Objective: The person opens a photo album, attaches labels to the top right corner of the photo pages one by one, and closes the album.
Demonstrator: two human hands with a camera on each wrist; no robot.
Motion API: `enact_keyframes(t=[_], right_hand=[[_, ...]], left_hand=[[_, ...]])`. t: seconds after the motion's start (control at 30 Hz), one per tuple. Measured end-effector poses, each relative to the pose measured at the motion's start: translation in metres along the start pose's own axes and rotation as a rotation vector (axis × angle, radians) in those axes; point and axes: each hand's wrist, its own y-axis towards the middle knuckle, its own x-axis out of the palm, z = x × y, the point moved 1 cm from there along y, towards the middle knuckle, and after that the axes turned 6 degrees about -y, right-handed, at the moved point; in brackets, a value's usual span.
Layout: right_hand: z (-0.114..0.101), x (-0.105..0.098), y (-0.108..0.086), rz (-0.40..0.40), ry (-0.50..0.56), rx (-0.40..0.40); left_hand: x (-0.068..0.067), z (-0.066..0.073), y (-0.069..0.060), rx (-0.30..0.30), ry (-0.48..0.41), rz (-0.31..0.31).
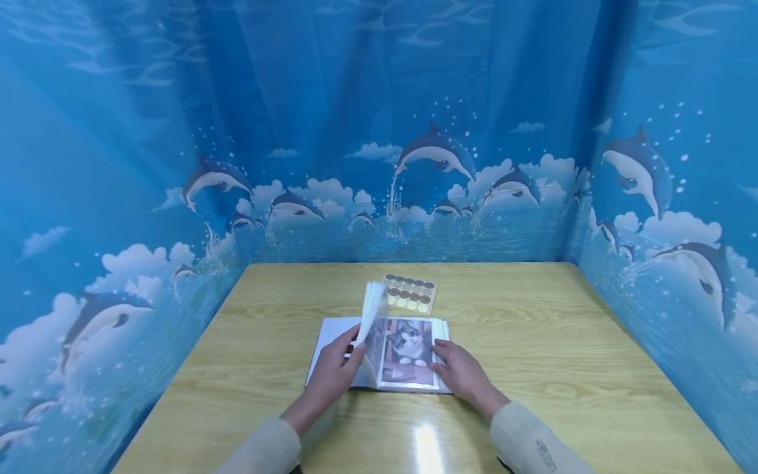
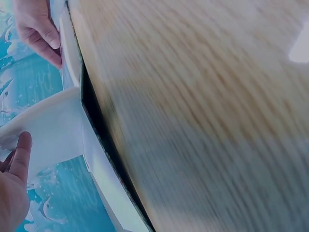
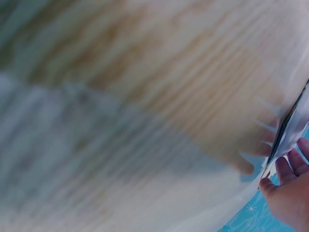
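A photo album lies spread on the table, a printed cat photo showing on its right side. My left hand holds a bundle of album pages that stands up from the spine. In the left wrist view, that hand's thumb lies along the raised pages. At the album's right edge my right hand rests with relaxed fingers, touching the border of the photo page. The right wrist view shows its fingers spread beside the album's edge.
Just behind the album lies a sheet of round stickers in dark and pale rows, partly behind the raised pages. The wooden table is bordered at the back and sides by a blue dolphin-print curtain.
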Motion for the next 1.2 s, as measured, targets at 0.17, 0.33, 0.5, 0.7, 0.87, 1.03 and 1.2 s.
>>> enact_keyframes(t=[0.17, 0.33, 0.5, 0.7, 0.87, 1.03, 1.2], right_hand=[[0.0, -0.003, 0.0, -0.009, 0.017, 0.013], [0.003, -0.004, 0.0, -0.022, 0.021, 0.036], [0.007, -0.003, -0.001, -0.024, 0.025, 0.04], [0.009, -0.001, 0.0, -0.019, 0.042, 0.045], [0.01, 0.001, 0.0, -0.02, 0.047, 0.049], [0.01, 0.001, 0.0, -0.023, 0.044, 0.049], [0.009, 0.0, 0.001, -0.023, 0.04, 0.045]], left_hand=[[-0.008, -0.003, -0.002, -0.078, -0.136, 0.039], [-0.016, -0.007, -0.004, -0.159, -0.249, 0.073], [-0.022, -0.008, -0.007, -0.228, -0.324, 0.091], [-0.027, -0.013, -0.009, -0.285, -0.334, 0.098], [-0.03, -0.018, -0.011, -0.346, -0.318, 0.107], [-0.033, -0.023, -0.013, -0.408, -0.315, 0.128], [-0.036, -0.026, -0.015, -0.421, -0.331, 0.138]])
